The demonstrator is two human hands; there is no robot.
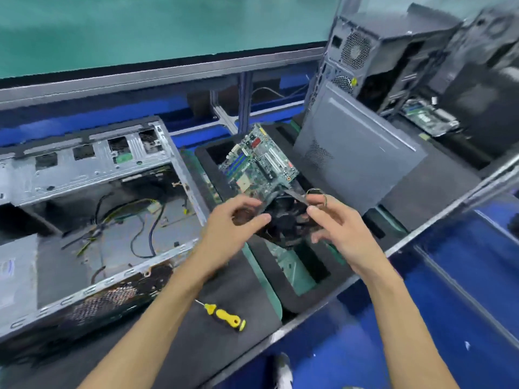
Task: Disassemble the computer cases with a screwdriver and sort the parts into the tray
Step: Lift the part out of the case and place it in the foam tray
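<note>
Holding the black cooler fan [286, 220] at frame centre, you look to be at the sorting step: your left hand [233, 223] and right hand [334, 220] curl their fingers around its two sides, over the black tray [303, 296]. Next, lower it gently into a free compartment. A green motherboard [261, 161] leans just above it. The gutted case [92, 209] lies at left; the yellow screwdriver [224, 315] rests unused on the worktop [213, 349].
</note>
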